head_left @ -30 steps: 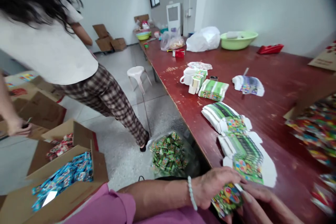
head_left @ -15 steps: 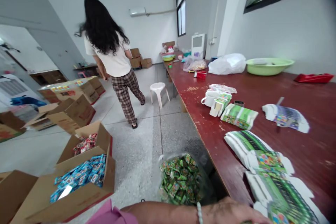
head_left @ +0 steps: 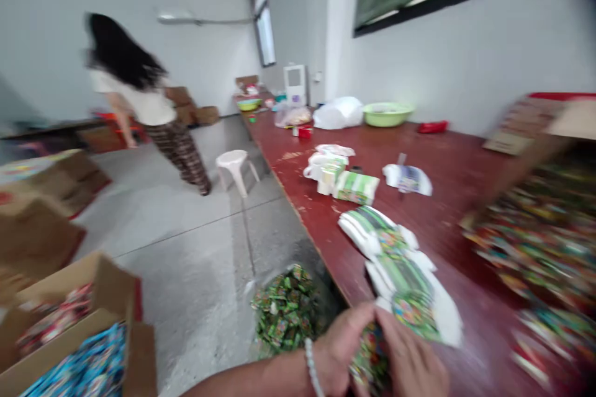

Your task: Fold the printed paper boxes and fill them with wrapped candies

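At the bottom of the head view, my left hand (head_left: 336, 347), with a beaded bracelet at the wrist, grips a small printed box (head_left: 371, 352). My right hand (head_left: 412, 356) closes on the same box from the other side; its fingertips are partly hidden. The box is dark green with bright pictures and blurred by motion. Just beyond my hands, fanned stacks of flat green-and-white cartons (head_left: 405, 282) lie on the red table (head_left: 288, 167). On the floor to the left of the table is a clear bag of green packets (head_left: 286, 307).
Loose colourful packets (head_left: 544, 229) spill from an open carton at right. Farther along stand a white mug (head_left: 316, 167), folded green boxes (head_left: 356, 187) and a green basin (head_left: 387, 115). A white stool (head_left: 235, 164), boxes of blue packets (head_left: 88, 366) and a walking person (head_left: 139, 99) are at left.
The person in plaid trousers has walked farther off. My view swung up and left, then back to the right. The small box left the view almost entirely, then reappeared between both hands.
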A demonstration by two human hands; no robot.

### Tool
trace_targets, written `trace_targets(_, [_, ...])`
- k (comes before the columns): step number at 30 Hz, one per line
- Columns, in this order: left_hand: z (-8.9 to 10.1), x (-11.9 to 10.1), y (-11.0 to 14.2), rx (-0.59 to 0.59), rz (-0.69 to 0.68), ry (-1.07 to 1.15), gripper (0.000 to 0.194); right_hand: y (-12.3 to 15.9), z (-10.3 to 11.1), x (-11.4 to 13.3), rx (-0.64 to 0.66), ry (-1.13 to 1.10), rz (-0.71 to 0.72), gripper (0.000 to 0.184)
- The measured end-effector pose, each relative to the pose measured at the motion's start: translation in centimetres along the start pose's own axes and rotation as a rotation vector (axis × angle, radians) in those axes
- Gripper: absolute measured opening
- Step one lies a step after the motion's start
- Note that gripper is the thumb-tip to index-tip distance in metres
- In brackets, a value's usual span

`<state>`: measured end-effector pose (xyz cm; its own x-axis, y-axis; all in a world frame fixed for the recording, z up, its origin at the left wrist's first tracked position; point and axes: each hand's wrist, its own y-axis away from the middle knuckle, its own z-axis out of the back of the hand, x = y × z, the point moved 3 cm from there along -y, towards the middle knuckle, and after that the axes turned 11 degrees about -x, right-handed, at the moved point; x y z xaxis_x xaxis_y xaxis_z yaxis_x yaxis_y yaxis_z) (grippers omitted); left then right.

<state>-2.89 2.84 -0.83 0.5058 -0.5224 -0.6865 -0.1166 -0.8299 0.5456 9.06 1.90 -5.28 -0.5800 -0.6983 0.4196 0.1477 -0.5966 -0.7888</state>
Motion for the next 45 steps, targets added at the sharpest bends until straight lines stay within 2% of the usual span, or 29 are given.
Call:
trace_targets(1, [-0.3, 0.3, 0.1, 0.020, 0.052, 0.019, 0.052, -0.4, 0.3, 0.8, 0.042, 0.011, 0.045, 0.083])
trace_targets(2, [-0.5, 0.5, 0.2, 0.019, 0.103, 0.061, 0.052, -0.8, 0.6, 1.4, 0.084, 0.037, 0.012, 0.088])
trace_targets(6, [-0.4, 0.4, 0.4, 0.032, 0.210, 0.101, 0.037, -2.2, 1.3, 3.3, 0.098, 0.078, -0.150, 0.084])
trace_targets(9, [0.7, -0.1, 0.5, -0.008, 0.172, 0.087, 0.026, -2.4, 0.5, 4.5, 0.114, -0.006, -0.211, 0.079])
trace_targets(13, [3.5, -0.5, 0.4, -0.180, 0.023, -0.051, 0.027, -2.7, -1.1, 4.8, 0.213, -0.110, -0.227, 0.082])
trace_targets(15, [5.4, -1.0, 0.3, -0.258, -0.061, -0.242, 0.037, -3.0, -1.2, 3.5, 0.228, -0.107, -0.241, 0.087])
trace_targets(17, [7.6, -1.7, -0.1, -0.294, -0.141, -0.457, 0.048, -3.1, -0.4, 1.0, 0.155, -0.026, -0.306, 0.077])
trace_targets(19, [10.0, -2.8, -0.7, -0.380, -0.239, -0.598, 0.050, -2.8, 0.9, -2.4, 0.039, 0.128, -0.419, 0.057])
trace_targets(22, [12.2, -4.4, -1.6, -0.524, -0.369, -0.771, 0.049, -1.9, 2.5, -6.5, 0.003, 0.378, -0.526, 0.059])
trace_targets(23, [12.1, -4.6, -1.8, -0.541, -0.401, -0.813, 0.049, -1.6, 2.7, -7.4, 0.029, 0.444, -0.537, 0.062])
trace_targets(25, [10.6, -4.8, -2.2, -0.497, -0.522, -0.932, 0.047, -1.2, 2.8, -8.2, 0.090, 0.547, -0.554, 0.065])
trace_targets(28, [5.6, -4.1, -2.6, -0.299, -0.799, -1.234, 0.033, -0.9, 2.6, -8.2, 0.137, 0.619, -0.587, 0.064])
trace_targets(30, [2.8, -3.0, -3.2, -0.210, -0.826, -1.340, 0.026, -0.9, 2.5, -7.9, 0.127, 0.610, -0.592, 0.065])
trace_targets(32, [1.2, -2.2, -4.1, -0.198, -0.807, -1.326, 0.026, -0.9, 2.5, -7.7, 0.105, 0.580, -0.587, 0.064])
trace_targets(34, [0.8, -1.7, -5.0, -0.214, -0.777, -1.271, 0.030, -0.8, 2.5, -7.6, 0.086, 0.560, -0.591, 0.063])
trace_targets(39, [1.5, -1.3, -6.4, -0.210, -0.663, -1.061, 0.031, -0.5, 2.4, -7.8, 0.035, 0.481, -0.690, 0.061])
trace_targets(42, [1.6, -1.5, -6.6, -0.153, -0.569, -0.884, 0.031, -0.3, 2.9, -8.3, -0.126, 0.316, -0.803, 0.069])
trace_targets(45, [1.5, -1.6, -6.4, -0.119, -0.514, -0.741, 0.033, -0.4, 3.5, -8.7, -0.286, -0.018, -0.975, 0.064])
